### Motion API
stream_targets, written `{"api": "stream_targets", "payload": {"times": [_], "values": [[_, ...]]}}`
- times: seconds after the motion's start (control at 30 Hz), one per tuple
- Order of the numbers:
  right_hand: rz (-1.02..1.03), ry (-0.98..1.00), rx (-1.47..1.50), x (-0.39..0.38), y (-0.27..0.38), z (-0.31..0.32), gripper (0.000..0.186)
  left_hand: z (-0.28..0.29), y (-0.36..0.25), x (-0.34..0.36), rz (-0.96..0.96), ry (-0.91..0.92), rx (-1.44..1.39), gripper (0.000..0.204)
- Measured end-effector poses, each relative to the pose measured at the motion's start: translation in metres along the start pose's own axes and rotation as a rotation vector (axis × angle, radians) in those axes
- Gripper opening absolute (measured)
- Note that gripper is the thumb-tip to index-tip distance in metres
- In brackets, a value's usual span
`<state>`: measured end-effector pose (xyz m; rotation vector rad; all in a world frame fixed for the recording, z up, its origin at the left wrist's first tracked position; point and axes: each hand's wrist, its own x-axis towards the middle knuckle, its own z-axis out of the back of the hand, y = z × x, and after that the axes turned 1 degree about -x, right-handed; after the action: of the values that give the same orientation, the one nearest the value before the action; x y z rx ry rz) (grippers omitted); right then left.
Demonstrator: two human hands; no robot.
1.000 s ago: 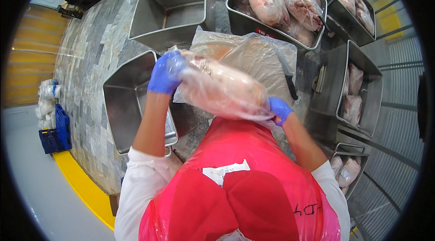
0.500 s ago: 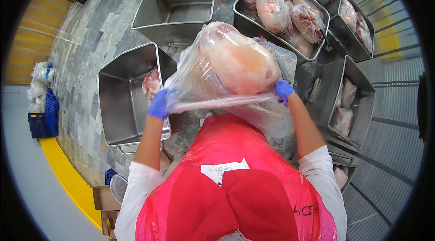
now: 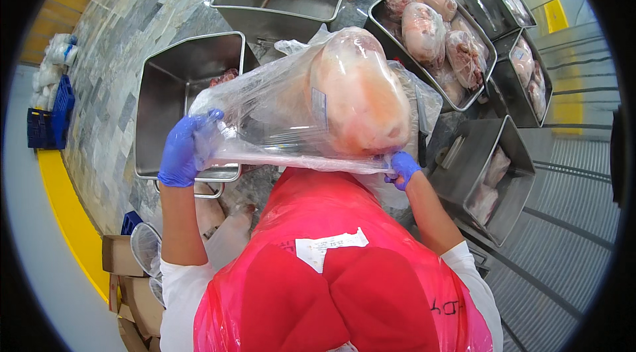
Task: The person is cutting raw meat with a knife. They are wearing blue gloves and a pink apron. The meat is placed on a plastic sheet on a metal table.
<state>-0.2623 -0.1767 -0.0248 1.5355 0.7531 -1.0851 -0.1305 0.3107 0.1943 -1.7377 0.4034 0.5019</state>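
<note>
Beside a steel tub (image 3: pixel 159 97), the left hand (image 3: pixel 180 151) and right hand (image 3: pixel 403 168), blue-gloved, each gripped the near edge of a clear bag (image 3: pixel 265 117) holding pale meat (image 3: pixel 364 90).

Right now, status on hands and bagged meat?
Left hand, right hand gripping clear plastic bag, near edge stretched between. Meat cut inside, toward right. Knife close by right hand.

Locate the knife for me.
In the head view, the knife lies right of centre, just right of the bagged cut of meat and slightly above the gloved right hand.
</note>
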Motion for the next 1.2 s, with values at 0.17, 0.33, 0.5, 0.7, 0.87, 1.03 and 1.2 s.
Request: {"api": "stream_targets", "payload": {"times": [0.17,0.33,0.5,0.7,0.87,1.03,1.2], "values": [[0.019,-0.126,0.075,0.008,0.005,0.006,0.014,-0.006,0.008,0.016,-0.048,0.055,0.086,0.033],[-0.013,0.069,0.271,0.046,-0.019,0.035,0.010,0.024,0.018,0.009,0.019,0.075,0.144,0.032],[0.067,-0.078,-0.218,0.020,-0.009,-0.004,0.015,0.060,0.001,0.001,-0.011,-0.141,-0.092,0.035],[0.848,-0.047,-1.593,0.051,-0.018,-0.022,0.030,0.006,-0.008,0.031,-0.110,0.015,0.138,0.038],[0.739,-0.395,-1.115,-0.009,0.018,-0.057,0.034,-0.044,0.082,0.128,0.094,0.364,0.125,0.043],[1.340,-0.963,-0.981,-0.036,0.106,-0.072,0.048,-0.168,0.201,0.155,0.043,0.364,0.385,0.060],[1.362,-0.939,-0.895,0.036,0.090,-0.045,0.043,-0.148,0.195,0.213,-0.022,0.537,0.944,0.047]]}}
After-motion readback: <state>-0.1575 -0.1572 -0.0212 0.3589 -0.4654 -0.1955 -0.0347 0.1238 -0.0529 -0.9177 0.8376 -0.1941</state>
